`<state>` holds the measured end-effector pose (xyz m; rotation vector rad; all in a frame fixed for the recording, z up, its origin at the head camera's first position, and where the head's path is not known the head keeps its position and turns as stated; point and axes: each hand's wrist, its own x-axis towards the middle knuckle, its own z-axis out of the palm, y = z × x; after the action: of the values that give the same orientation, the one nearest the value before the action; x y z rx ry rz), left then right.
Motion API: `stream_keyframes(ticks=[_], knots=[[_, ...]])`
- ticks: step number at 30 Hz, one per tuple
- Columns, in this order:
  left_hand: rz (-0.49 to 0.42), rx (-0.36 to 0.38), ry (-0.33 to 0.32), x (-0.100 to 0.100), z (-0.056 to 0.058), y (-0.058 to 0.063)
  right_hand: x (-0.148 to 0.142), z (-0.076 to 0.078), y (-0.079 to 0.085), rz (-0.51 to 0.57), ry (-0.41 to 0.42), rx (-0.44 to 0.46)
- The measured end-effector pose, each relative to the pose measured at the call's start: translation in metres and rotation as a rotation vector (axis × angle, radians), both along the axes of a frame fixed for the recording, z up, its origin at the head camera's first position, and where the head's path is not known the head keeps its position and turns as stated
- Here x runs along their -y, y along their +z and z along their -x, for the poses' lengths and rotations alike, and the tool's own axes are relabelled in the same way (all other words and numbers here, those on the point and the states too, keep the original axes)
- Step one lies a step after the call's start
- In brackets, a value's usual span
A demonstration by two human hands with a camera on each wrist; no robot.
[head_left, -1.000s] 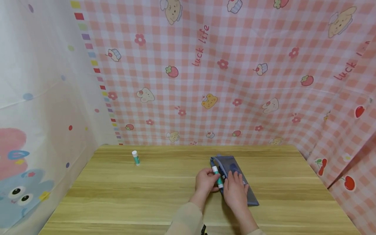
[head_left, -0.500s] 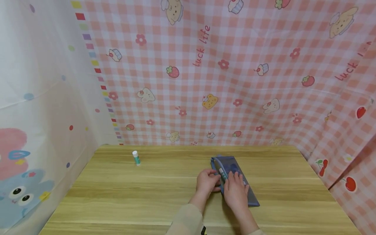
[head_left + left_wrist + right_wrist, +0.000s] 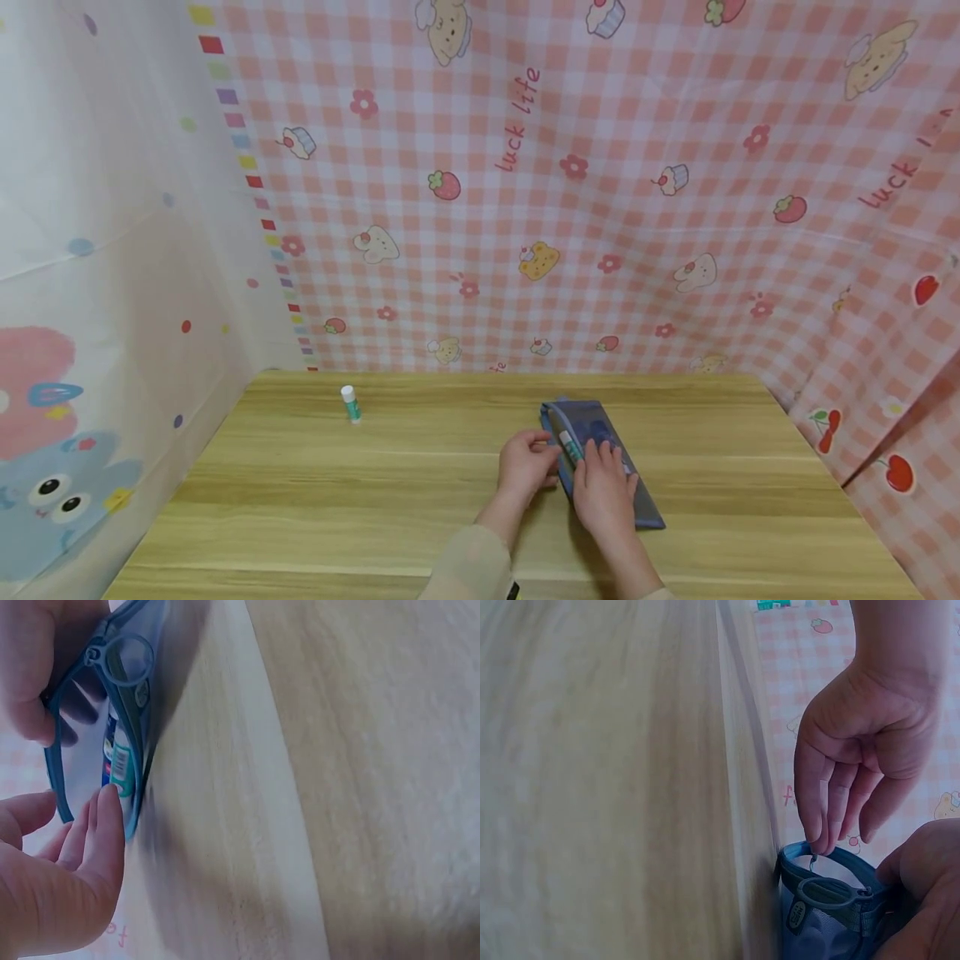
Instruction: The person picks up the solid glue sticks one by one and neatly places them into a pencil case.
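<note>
Soft shadows on table; wrist views dim, hazy

I'm in a small corner curtained off with printed cloth; whether it stands in a home or a studio, I cannot tell. My table has a wood-grain top. Just behind it hangs a pink checked cloth, printed with strawberries, cupcakes and the words "luck life", and on my left a white cloth with dots and cartoon figures. Folds and creases show these are soft hangings. A glue stick and a pouch give my table the look of a desk.
</note>
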<state>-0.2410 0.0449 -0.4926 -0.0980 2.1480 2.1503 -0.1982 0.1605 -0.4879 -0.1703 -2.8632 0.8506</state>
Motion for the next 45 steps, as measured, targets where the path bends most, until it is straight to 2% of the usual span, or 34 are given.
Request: stream_keyframes(ticks=[5,12,17,24,34,45], knots=[[0.026,-0.042,-0.011,0.001,-0.003,0.002,0.000,0.000,0.000,0.000,0.001,0.000],[0.064,-0.155,0.021,0.008,-0.007,0.003,0.000,-0.001,0.000,0.000,-0.005,0.006],[0.088,-0.182,0.028,0.014,-0.007,0.005,0.001,-0.001,0.000,-0.002,-0.008,0.003],[0.151,-0.259,0.050,0.024,-0.006,0.007,0.001,-0.001,0.001,0.007,-0.007,0.001],[0.182,-0.266,0.071,0.042,-0.002,0.014,0.001,-0.001,0.002,0.010,-0.004,0.019],[0.344,-0.393,0.137,0.057,0.001,0.029,0.002,-0.001,0.002,0.010,0.000,0.023]])
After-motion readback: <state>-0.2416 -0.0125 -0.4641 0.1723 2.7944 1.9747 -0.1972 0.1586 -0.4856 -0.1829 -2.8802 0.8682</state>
